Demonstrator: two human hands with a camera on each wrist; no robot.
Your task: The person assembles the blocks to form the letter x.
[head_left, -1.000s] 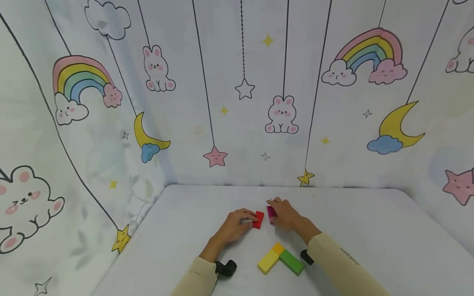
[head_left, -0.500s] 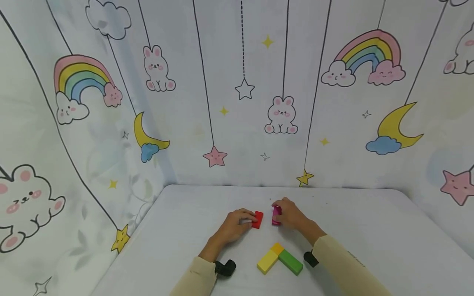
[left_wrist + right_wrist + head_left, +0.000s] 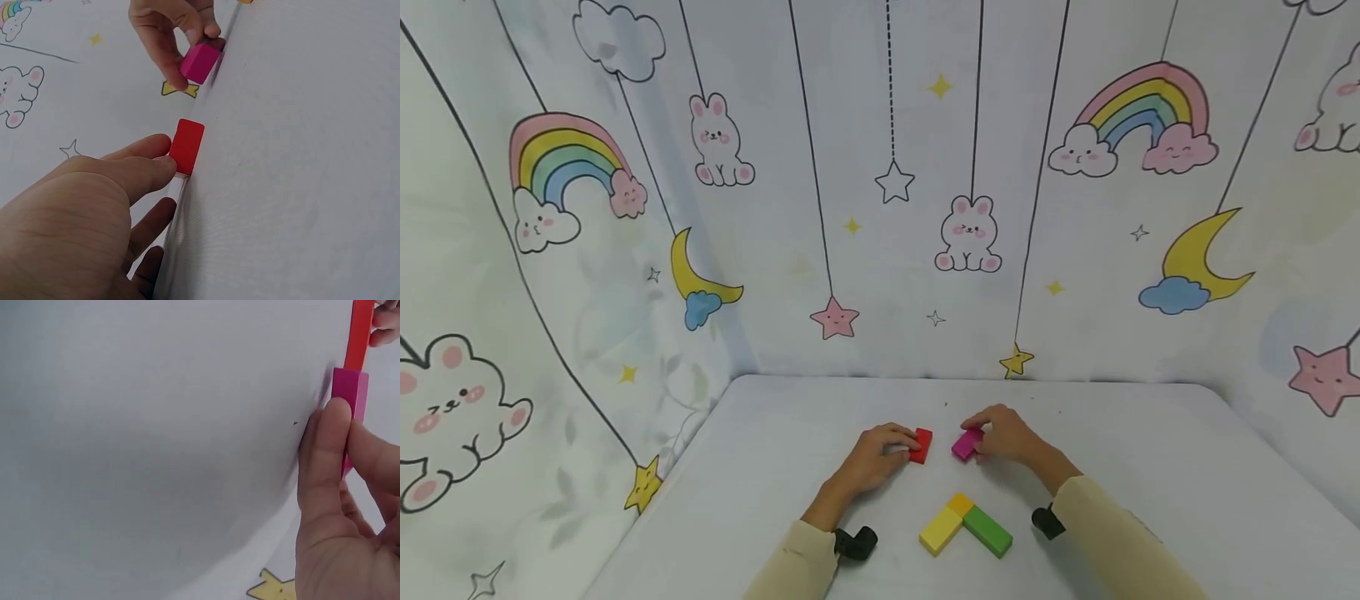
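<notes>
On the white table, my left hand point(image 3: 872, 458) pinches a red block point(image 3: 923, 446) between thumb and fingers. In the left wrist view, the thumb tip presses the side of that red block point(image 3: 187, 145). To its right, my right hand point(image 3: 1013, 437) pinches a magenta block point(image 3: 966, 445), which is turned at a slant. The right wrist view shows thumb and fingers on either side of the magenta block point(image 3: 345, 384). A gap separates the two blocks in the head view. Part of each block is hidden by fingers.
Nearer the front, a yellow block point(image 3: 942, 532), a small orange block point(image 3: 960, 503) and a green block point(image 3: 988, 531) lie together in an angled shape. Behind the white table point(image 3: 790, 425) hangs a cloth point(image 3: 880, 250) printed with bunnies, stars and rainbows.
My right hand has moved right with the magenta block, away from the red one, and the block has turned from near upright to slanted. The left hand and red block stay put.
</notes>
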